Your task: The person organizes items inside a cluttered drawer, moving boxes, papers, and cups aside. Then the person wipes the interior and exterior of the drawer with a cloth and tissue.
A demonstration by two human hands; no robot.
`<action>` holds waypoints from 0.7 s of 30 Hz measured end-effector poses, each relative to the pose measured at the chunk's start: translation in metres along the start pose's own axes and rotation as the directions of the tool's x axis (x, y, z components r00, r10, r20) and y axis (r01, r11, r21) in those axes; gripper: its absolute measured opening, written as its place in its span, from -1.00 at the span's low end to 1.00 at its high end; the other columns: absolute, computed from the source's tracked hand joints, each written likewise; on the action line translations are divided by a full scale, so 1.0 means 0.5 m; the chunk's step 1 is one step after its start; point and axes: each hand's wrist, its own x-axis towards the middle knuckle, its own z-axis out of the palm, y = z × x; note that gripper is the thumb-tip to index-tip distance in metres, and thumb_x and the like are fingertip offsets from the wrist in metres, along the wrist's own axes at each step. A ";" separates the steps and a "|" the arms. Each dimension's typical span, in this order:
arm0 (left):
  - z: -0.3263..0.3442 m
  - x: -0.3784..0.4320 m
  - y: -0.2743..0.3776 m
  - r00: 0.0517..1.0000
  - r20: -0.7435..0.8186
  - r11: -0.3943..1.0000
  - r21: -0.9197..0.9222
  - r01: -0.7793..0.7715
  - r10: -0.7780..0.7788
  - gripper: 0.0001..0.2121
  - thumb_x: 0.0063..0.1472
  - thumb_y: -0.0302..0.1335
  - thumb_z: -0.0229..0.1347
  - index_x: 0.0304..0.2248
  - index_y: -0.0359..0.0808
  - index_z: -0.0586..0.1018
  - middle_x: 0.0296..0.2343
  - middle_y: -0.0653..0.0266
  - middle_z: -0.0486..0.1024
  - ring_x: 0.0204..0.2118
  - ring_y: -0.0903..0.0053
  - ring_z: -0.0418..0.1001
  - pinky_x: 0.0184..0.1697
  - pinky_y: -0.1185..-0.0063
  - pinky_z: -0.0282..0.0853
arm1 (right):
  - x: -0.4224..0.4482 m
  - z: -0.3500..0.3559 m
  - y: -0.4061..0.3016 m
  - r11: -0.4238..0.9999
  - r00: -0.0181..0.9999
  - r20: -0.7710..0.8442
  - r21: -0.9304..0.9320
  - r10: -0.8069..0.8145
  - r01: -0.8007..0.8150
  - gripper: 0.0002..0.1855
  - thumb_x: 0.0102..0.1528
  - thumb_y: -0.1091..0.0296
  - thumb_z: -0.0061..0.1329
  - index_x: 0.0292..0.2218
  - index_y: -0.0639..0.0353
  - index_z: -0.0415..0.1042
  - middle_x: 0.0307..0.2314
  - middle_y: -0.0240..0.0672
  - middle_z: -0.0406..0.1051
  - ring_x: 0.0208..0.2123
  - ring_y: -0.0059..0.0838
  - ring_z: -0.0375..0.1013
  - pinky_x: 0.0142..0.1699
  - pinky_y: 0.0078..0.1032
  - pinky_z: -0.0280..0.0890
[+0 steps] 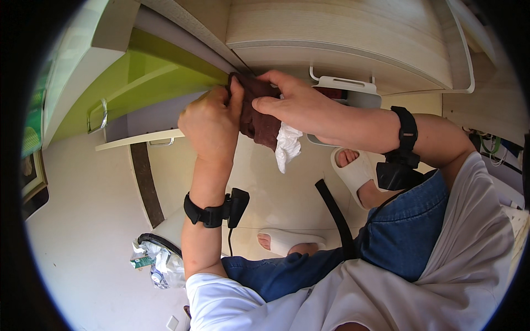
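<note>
A dark brown cloth (257,124) hangs bunched between my two hands, in front of the corner where the cabinets meet. My left hand (213,116) pinches its upper left edge, with the thumb pointing up along the fabric. From the right, my right hand (285,95) holds the cloth between thumb and fingers; some of the fingertips are hidden. A crumpled white tissue (288,142) dangles below my right hand, against the cloth's right edge. Whether my right hand also grips the tissue is hard to see.
Left of my hands stand a glossy green cabinet front (165,70) and a pulled-out drawer (140,138). A white hanging bin (358,97) hooks onto the wooden cabinet (331,25) at right. Plastic bags (165,265) lie at lower left. Below are my white slippers (285,241).
</note>
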 end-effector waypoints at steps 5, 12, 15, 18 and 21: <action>-0.003 -0.002 0.009 0.994 0.095 0.997 -0.056 0.057 -0.051 -0.61 0.07 -0.29 0.17 -0.81 -0.25 0.42 -0.84 0.16 0.29 -0.78 0.20 0.26 -0.70 0.42 0.16 | -0.012 -0.002 -0.011 0.998 0.999 -0.003 -0.038 0.042 -0.042 -0.40 0.10 0.25 -0.06 0.10 0.32 0.15 -0.29 -0.21 0.41 -0.31 -0.55 0.39 -0.25 -0.58 0.29; -0.014 -0.009 0.011 0.996 0.089 0.996 -0.091 0.027 -0.019 -0.62 0.07 -0.35 0.16 -0.81 -0.29 0.40 -0.84 0.18 0.27 -0.80 0.22 0.21 -0.71 0.44 0.11 | -0.006 -0.009 0.009 0.996 0.998 0.048 -0.079 0.030 -0.026 -0.45 0.10 0.27 -0.10 0.08 0.31 0.17 -0.34 -0.24 0.42 -0.37 -0.56 0.41 -0.32 -0.58 0.30; -0.016 -0.008 0.010 1.000 0.005 0.989 -0.148 -0.013 0.014 -0.61 0.08 -0.35 0.16 -0.81 -0.29 0.38 -0.84 0.18 0.26 -0.80 0.23 0.19 -0.71 0.44 0.09 | -0.010 -0.006 0.007 0.998 0.999 0.039 -0.062 0.011 -0.008 -0.48 0.09 0.28 -0.10 0.06 0.28 0.19 -0.36 -0.26 0.42 -0.39 -0.58 0.40 -0.34 -0.58 0.29; -0.023 -0.002 0.010 0.998 0.055 0.989 -0.147 0.034 -0.026 -0.62 0.09 -0.34 0.16 -0.79 -0.30 0.39 -0.82 0.18 0.28 -0.79 0.22 0.21 -0.70 0.43 0.10 | -0.018 -0.003 -0.002 0.999 0.999 0.029 -0.013 -0.032 0.032 -0.49 0.09 0.29 -0.10 0.05 0.24 0.20 -0.37 -0.28 0.42 -0.39 -0.60 0.40 -0.35 -0.59 0.29; -0.015 -0.006 0.006 0.986 0.158 0.988 -0.137 0.076 -0.054 -0.64 0.10 -0.33 0.16 -0.76 -0.30 0.42 -0.78 0.16 0.32 -0.75 0.20 0.24 -0.68 0.42 0.14 | -0.008 -0.004 0.008 0.999 0.999 0.029 -0.013 -0.044 0.044 -0.49 0.07 0.31 -0.11 0.05 0.21 0.21 -0.38 -0.31 0.41 -0.40 -0.62 0.39 -0.35 -0.60 0.28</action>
